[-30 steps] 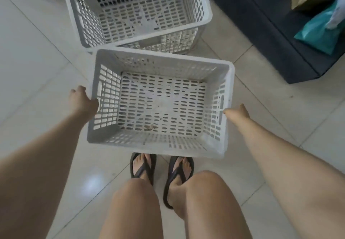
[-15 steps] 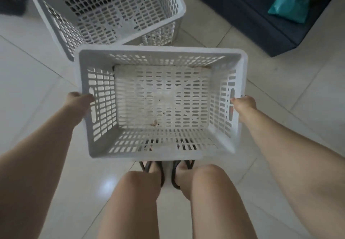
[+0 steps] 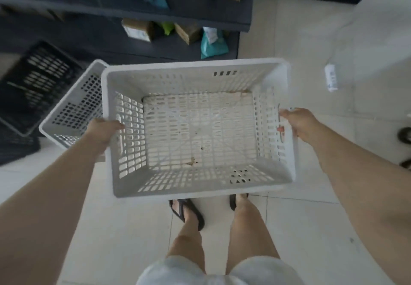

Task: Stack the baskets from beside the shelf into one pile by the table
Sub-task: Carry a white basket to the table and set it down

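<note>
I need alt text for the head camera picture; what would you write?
A person's left hand and right hand hold an empty white basket by its side handles above a tiled floor. Another white basket and a black basket sit behind, beside a dark shelf.

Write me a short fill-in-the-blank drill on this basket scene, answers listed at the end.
1. The white basket is held by ____ hands: the left hand and the right hand.
2. The held basket has nothing inside; it is ____.
3. The second white basket sits to the person's ____.
4. Beyond that one lies a basket coloured ____.

Missing words: both; empty; left; black
</note>
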{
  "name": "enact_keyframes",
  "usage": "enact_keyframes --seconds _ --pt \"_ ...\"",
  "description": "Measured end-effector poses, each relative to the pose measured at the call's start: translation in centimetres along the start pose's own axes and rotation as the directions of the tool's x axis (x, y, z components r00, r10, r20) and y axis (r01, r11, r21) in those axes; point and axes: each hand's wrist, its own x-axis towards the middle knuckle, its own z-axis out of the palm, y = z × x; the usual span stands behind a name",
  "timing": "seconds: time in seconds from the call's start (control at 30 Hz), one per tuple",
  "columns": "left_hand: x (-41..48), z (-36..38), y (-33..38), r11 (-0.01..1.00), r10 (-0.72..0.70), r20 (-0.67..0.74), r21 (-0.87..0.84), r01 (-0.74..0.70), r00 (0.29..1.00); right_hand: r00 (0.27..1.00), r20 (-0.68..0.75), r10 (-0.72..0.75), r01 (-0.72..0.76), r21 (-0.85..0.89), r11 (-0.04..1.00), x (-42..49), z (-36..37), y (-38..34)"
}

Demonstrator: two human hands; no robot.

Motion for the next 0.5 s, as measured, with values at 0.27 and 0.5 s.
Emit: enact_keyframes --seconds 0.27,0.5 --pt "-8.7 14.5 12.9 0.986 0.112 0.062 0.114 -0.118 0.992 0.992 -0.093 0.087 -0.062 0.249 0.966 5.4 -19.0 2.3" --pt "-14.6 30.6 25.1 0.983 0.141 0.187 0.093 -0.161 0.972 0.955 -0.242 0.174 -0.123 0.211 0.97 14.8 -36.2 0.3"
